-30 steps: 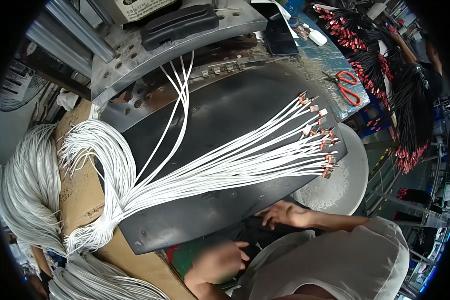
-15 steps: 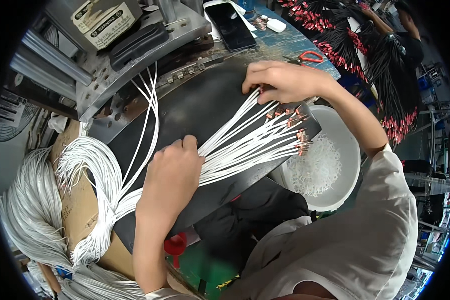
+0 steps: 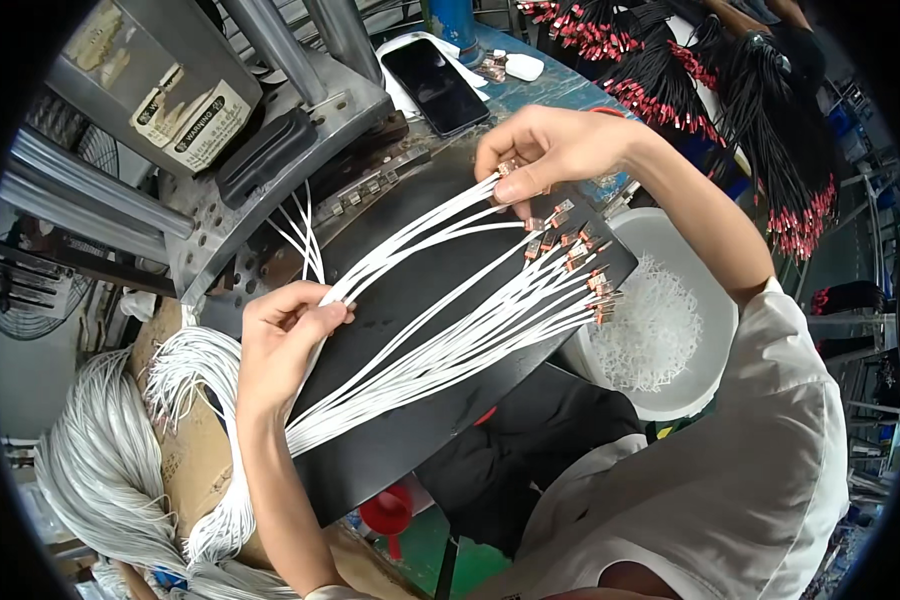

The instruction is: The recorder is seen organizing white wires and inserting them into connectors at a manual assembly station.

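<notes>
My left hand (image 3: 285,345) is closed in a pinch around a few white cables (image 3: 395,250). My right hand (image 3: 565,150) grips the same cables by their ends, just behind small copper-coloured connectors (image 3: 508,168). Between my hands this group bows slightly above a black board (image 3: 390,455). Beside it, a fan of other white cables (image 3: 440,350) lies on the board, the copper and orange connectors (image 3: 575,255) at its right end below my right hand. Further white cables (image 3: 305,235) run under the press.
A metal press (image 3: 300,140) stands at the back left. A phone (image 3: 437,85) lies behind the board. A grey-white tub (image 3: 715,300) of clear scraps is at right. Bundled white cables (image 3: 105,450) lie at left, a red funnel (image 3: 386,510) below. Black cables (image 3: 760,120) hang far right.
My left hand has moved left from pressing on the fan and now pinches a few cables. Those cables are lifted apart from the rest. The whole view has shifted slightly.
</notes>
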Demonstrator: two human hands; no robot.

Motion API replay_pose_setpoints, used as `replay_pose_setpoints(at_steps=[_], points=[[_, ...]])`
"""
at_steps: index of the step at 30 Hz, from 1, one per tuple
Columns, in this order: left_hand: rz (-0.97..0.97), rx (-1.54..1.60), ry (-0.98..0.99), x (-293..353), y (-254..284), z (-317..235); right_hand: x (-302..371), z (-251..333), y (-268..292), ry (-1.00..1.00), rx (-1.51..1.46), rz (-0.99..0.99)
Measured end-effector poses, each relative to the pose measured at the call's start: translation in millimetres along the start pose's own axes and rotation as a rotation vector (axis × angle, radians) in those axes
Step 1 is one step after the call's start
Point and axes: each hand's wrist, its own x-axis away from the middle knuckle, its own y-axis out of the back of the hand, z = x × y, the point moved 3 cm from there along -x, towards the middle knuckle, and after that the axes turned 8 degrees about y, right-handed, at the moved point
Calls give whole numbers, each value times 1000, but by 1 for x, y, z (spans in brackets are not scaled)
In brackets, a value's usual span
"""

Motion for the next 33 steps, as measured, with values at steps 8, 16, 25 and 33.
replay_pose_setpoints(at_steps=[8, 16, 25, 33], points=[[341, 302, 222, -20, -52, 10, 0, 5, 28, 80, 141, -51], [156, 566, 206, -42, -143, -12, -72, -4, -25, 36, 38, 208], [178, 470, 109, -11, -73, 30, -117, -12, -52, 89, 1091, -222], [43, 463, 274, -26, -71, 31, -71, -25, -46, -84, 135, -302]])
